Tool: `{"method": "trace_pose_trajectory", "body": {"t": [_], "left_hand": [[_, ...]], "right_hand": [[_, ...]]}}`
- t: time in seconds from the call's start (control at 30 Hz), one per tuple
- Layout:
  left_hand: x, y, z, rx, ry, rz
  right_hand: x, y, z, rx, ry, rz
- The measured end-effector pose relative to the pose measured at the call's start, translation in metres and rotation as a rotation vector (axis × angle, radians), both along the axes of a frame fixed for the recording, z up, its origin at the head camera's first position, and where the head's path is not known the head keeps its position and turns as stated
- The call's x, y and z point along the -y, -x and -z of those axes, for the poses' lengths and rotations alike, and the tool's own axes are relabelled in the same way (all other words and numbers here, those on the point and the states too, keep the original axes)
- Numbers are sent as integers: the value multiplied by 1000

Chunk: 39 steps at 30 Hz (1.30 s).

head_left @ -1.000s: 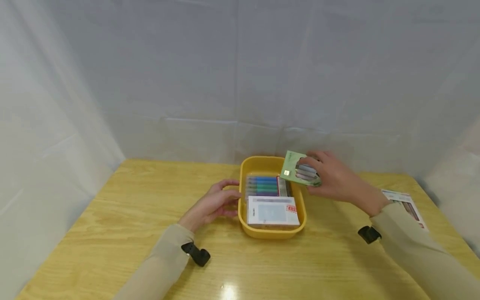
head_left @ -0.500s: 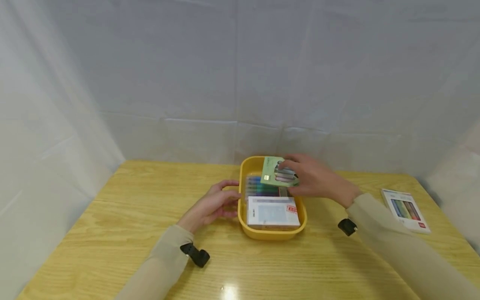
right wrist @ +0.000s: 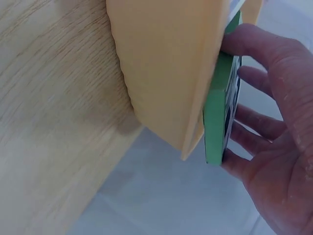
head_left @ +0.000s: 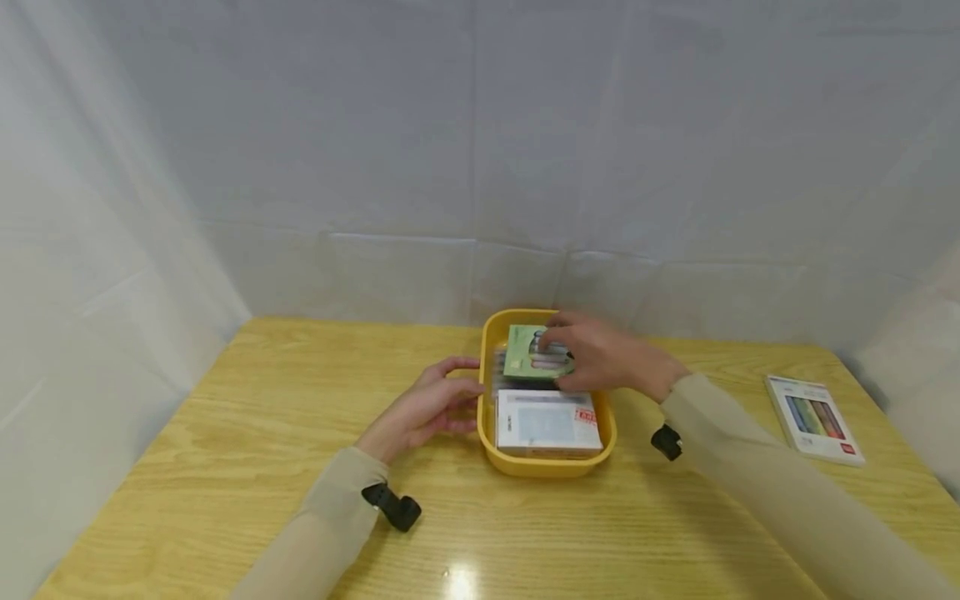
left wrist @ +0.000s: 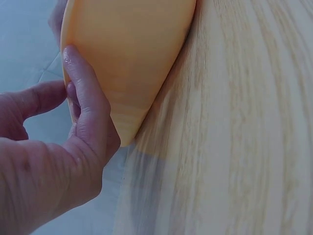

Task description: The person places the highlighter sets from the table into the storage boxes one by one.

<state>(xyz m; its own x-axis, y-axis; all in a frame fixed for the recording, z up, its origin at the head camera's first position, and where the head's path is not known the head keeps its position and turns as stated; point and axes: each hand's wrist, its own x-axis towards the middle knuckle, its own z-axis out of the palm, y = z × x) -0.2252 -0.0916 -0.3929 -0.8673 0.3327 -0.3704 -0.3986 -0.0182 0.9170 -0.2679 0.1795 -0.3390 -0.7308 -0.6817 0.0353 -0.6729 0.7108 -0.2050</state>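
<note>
Green box (head_left: 525,357) in a right-hand grip at the rear of the tray (head_left: 551,468)

The right hand (head_left: 611,354) holds the box from its right end, thumb at the near edge and fingers bent over the windowed face. Gripping from this side probably lets the hand reach across the wall and leaves the left end free. In the head view the box lies within the tray's outline, face up, behind the white box (head_left: 536,417) and over a mostly hidden clear pack (head_left: 498,369); whether it touches the pack cannot be told.

The left hand (head_left: 426,406) holds nothing up: its relaxed fingers rest against the left rim and outer wall, seemingly to steady the tray from the opposite side. The hands are apart, with the tray between them.

The white box fills the front, which may explain the green box's rear position. A flat box (head_left: 813,421) lies well apart, to the right on the table (head_left: 225,467).
</note>
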Motion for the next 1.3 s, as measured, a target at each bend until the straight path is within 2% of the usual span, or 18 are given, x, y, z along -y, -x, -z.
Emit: {"method": "trace_pose_trajectory", "body": {"t": [0.17,0.53,0.9,1.1,1.3], "left_hand": [[0,0,0,3,-3,-1],[-1,0,1,6,-5,3],[-1,-1,1,4,-10,10],[-1,0,1,-1,-17,12],[-1,1,1,7,-15,7]], "right_hand": [[4,5,3,69,-8,-24],[7,9,6,134,-35,-21],[4,12,11,180,-2,-14],[-1,9,12,176,72,30],[-9,2,13,93,130,43]]}}
